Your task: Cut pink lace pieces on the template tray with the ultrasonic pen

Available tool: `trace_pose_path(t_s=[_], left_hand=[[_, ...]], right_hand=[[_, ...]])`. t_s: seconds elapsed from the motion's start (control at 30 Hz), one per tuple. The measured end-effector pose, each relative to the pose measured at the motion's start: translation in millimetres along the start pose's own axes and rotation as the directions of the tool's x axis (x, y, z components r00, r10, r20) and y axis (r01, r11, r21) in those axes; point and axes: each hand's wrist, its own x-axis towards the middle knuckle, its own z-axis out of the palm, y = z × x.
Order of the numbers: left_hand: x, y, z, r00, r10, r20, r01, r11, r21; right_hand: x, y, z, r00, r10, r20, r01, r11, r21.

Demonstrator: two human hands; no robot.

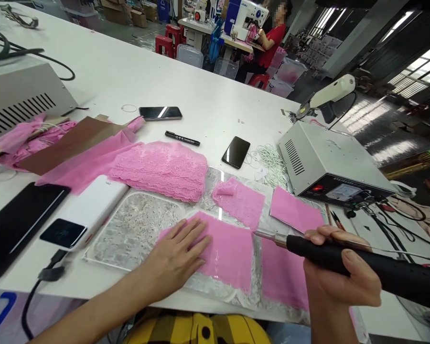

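My left hand (181, 255) lies flat, fingers stretched, on a pink fabric piece (229, 253) that rests on a grey marble-patterned board (139, 229). In my right hand (347, 267) is a black-handled hot knife (329, 253), its metal tip touching the piece's upper right corner. A second pink piece (284, 277) lies just to the right, partly behind my right hand and the handle. Above are a lace-patterned pink piece (241, 200) with a folded corner and a smaller pink piece (297, 210). A stack of pink lace (161, 169) sits at the board's far left.
A grey control box (337, 157) with a meter and cables stands right, beside tangled pale cords (270, 162). Phones (236, 152), a marker (182, 138), a white power bank (89, 205) and brown card (71, 143) lie around. A co-worker (270, 43) sits at a sewing machine beyond.
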Motion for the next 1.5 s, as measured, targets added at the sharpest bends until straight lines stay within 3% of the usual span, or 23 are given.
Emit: trace_pose_path(t_s=[0.57, 0.83, 1.2, 1.5], left_hand=[[-1.4, -0.8, -0.8, 1.000, 0.007, 0.029, -0.008, 1.000, 0.006], [1.1, 0.3, -8.4, 0.999, 0.025, -0.022, -0.025, 0.999, -0.034], [-18.7, 12.4, -21.1, 0.997, 0.062, -0.039, -0.067, 0.985, -0.158], [-24.8, 15.5, -23.7, 0.996, 0.089, -0.030, -0.094, 0.968, -0.233]], right_hand=[[-3.4, 1.2, 3.2, 0.994, -0.052, 0.093, 0.055, 0.998, -0.032], [1.7, -0.1, -6.0, 0.999, -0.041, 0.012, 0.041, 0.999, 0.006], [-7.3, -14.5, -7.9, 0.989, -0.014, 0.146, 0.011, 1.000, 0.021], [-13.5, -18.9, -10.8, 0.984, 0.006, 0.180, -0.013, 0.999, 0.034]])
